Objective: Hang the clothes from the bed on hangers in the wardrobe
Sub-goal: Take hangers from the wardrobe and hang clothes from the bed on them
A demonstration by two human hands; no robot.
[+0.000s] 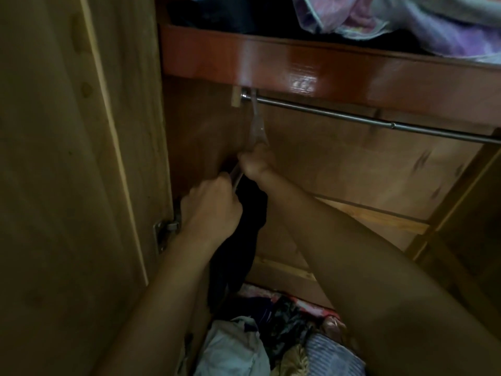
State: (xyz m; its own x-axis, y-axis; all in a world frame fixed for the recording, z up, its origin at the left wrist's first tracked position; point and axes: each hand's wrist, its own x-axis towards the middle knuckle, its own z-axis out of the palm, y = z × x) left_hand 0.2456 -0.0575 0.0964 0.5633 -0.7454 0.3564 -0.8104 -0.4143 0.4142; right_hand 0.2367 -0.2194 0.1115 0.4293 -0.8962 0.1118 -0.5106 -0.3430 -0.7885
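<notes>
Head view shows the wardrobe door (67, 158) far left of the metal rail (352, 115). Your left hand (211, 207) sits below the rail's left end, fingers curled round the hanger's (256, 128) lower arm and the dark cloth (244, 226). Your right hand (256, 164) is just under the rail, pinching the clear hanger, whose hook is on the rail. A pile of clothes (271, 335) lies far below the rail.

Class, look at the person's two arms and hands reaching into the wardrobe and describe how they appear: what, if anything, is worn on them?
Both forearms are bare as far as the picture shows; no sleeve reaches into view. The left hand and right hand wear no gloves. No watch, bracelet or ring is visible, though the light is dim.
</notes>
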